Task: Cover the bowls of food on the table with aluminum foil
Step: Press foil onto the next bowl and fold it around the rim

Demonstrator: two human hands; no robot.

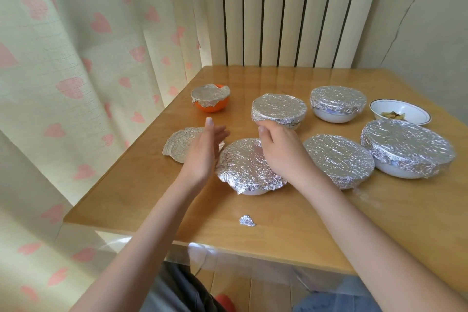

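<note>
A white bowl under crumpled foil (243, 167) stands in front of me. My right hand (281, 149) rests on its far right rim with curled fingers. My left hand (205, 149) hovers beside its left edge, fingers straight, holding nothing. A loose round sheet of foil (177, 145) lies flat on the table, partly behind my left hand. Several more foil-covered bowls stand around: an orange one (210, 97), a middle one (278, 110), a far one (338, 104), a near right one (339, 159) and a large one (407, 147). An uncovered white bowl (400, 111) with food sits at the far right.
A small crumpled scrap of foil (247, 220) lies near the front edge of the wooden table (152, 205). A heart-patterned curtain (76, 58) hangs at the left and a radiator (291, 7) stands behind the table.
</note>
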